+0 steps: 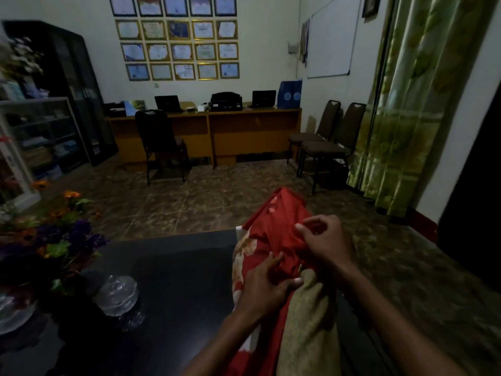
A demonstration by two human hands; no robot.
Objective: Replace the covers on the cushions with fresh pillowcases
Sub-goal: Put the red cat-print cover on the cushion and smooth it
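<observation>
Midway, by the look of it: red cover [273, 234] bunched over the far end of the tan cushion [309, 316], near end bare, toward the body. Whether going on or coming off, cannot tell. Left of the grip, dark table [173, 280] with glass dish [118, 294]. Left hand [267, 283] pinching red cloth at the cushion's edge, fingers curled. Right hand [325, 240] just beyond, gathering a fold, knuckles up.

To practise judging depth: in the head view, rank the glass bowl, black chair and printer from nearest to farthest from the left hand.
From the left hand:
1. Glass bowl, left on the dark table.
2. Black chair, across the floor at the desk.
3. Printer, on the desk by the wall.
</observation>
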